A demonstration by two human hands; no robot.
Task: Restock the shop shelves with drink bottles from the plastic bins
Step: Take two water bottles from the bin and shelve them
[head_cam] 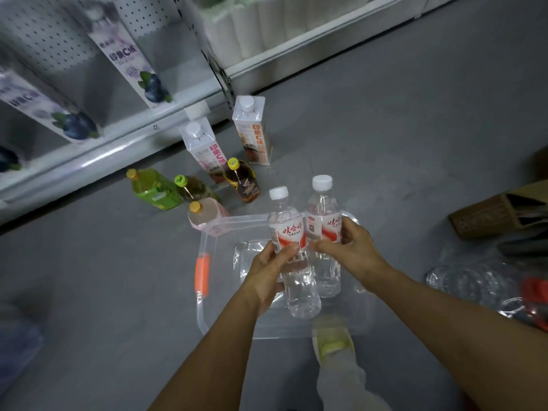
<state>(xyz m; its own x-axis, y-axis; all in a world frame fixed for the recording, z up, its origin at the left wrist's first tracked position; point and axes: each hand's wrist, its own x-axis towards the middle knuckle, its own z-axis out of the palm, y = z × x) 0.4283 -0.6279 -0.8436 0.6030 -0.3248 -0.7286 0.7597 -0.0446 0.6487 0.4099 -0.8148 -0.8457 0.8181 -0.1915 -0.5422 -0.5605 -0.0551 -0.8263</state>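
I hold two clear water bottles with white caps and red-and-white labels above a clear plastic bin point(204, 307) on the grey floor. My left hand point(267, 271) grips the left water bottle point(289, 232) round its middle. My right hand point(347, 247) grips the right water bottle point(323, 221) at its label. The two bottles stand upright and touch side by side. The bin has an orange latch point(202, 272) on its left rim and looks empty beneath the bottles. The white shop shelf point(98, 149) at the upper left carries blueberry drink cartons point(139, 63).
On the floor by the shelf stand two white cartons point(252, 132), a green bottle point(154, 189), a tea bottle point(192, 189), a brown bottle point(243, 180) and a pink bottle point(204, 216). A cardboard box point(498, 209) and clear plastic wrap point(474, 283) lie at the right. My shoe point(333, 341) is beside the bin.
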